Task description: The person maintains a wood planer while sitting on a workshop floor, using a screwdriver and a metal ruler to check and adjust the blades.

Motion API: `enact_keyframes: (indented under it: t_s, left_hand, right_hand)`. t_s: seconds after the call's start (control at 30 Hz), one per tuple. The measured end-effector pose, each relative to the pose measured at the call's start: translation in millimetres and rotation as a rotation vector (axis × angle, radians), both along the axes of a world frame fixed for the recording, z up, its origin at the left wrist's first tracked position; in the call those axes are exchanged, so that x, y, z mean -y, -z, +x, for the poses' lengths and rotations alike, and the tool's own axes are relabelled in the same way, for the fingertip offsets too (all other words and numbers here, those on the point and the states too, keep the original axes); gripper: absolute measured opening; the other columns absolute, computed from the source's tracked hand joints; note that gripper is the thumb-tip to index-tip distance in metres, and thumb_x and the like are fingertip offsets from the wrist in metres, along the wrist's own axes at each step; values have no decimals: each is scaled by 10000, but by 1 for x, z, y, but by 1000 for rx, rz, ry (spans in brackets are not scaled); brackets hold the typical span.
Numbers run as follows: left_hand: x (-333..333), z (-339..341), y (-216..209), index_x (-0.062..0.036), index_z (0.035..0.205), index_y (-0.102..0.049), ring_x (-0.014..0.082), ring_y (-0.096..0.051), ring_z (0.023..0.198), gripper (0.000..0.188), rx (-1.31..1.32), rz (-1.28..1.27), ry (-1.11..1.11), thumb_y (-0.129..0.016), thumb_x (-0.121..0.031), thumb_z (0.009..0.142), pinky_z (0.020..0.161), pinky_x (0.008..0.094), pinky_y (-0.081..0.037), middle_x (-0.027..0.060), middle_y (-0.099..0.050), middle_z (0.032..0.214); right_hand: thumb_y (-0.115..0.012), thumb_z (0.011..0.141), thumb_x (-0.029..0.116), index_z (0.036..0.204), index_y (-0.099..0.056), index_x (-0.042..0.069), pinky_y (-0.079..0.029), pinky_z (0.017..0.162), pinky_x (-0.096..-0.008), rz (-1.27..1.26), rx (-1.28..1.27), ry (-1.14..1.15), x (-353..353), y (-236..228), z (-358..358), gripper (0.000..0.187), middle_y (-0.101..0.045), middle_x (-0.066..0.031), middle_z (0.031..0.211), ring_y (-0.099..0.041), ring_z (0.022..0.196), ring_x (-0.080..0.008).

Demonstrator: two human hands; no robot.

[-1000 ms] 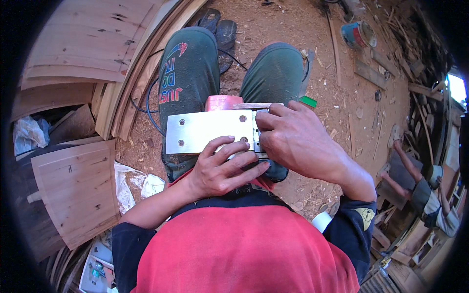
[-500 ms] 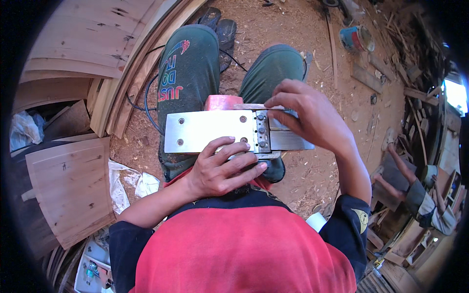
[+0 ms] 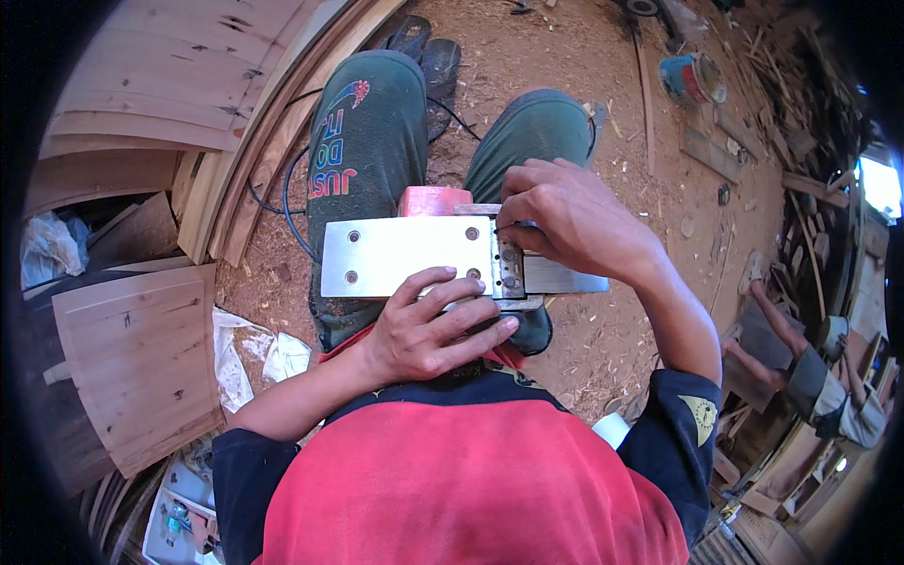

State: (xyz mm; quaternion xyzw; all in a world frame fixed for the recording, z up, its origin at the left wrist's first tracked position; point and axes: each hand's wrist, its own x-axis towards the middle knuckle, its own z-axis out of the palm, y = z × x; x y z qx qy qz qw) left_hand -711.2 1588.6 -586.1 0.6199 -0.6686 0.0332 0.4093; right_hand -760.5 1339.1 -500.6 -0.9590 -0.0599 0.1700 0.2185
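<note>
An electric hand planer lies upside down across my lap, its shiny metal sole facing up and its red body showing at the far edge. My left hand grips the planer's near edge from below, fingers curled over the sole next to the blade slot. My right hand rests over the blade slot with fingertips pinched at the cutter; whether it holds a small tool is hidden by the fingers. A dark power cord trails off to the left of my knee.
Curved wooden boards and a flat panel stand at the left. Sawdust covers the dirt floor, with a paint can and scrap wood at the far right. Another person sits at the right edge. Sandals lie by my feet.
My right hand has shifted from the planer's right end up and over the blade slot, fingertips now pinched there. The left hand keeps its grip.
</note>
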Motion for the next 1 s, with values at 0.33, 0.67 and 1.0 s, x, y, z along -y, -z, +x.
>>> enact_keyframes:
  t_s: [0.33, 0.67, 1.0]
  left_hand:
    - [1, 0, 1, -246, 1202, -742, 171, -634, 1092, 386, -1, 0, -1, -714, -233, 817, 1030, 403, -474, -33, -665, 1130]
    - [3, 1, -2, -275, 1133, -780, 182, -639, 1044, 384, -10, -2, -15, -765, -214, 754, 976, 399, -503, -57, -669, 1071]
    - [3, 2, -2, -280, 1132, -778, 183, -638, 1052, 374, -10, -3, -7, -774, -215, 764, 976, 399, -502, -56, -669, 1072]
  right_hand:
    - [-751, 861, 250, 874, -735, 51, -471, 833, -426, -81, 97, 33, -5, 4, -6, 200, -641, -85, 935, -624, 965, -291]
    - [-757, 872, 255, 948, -758, 71, -496, 830, -422, 64, 83, 49, -4, -11, -15, 199, -652, -82, 980, -622, 967, -292]
    - [-778, 838, 239, 945, -749, 60, -500, 822, -433, -15, 34, 42, -11, -14, -17, 211, -663, -87, 1016, -623, 980, -293]
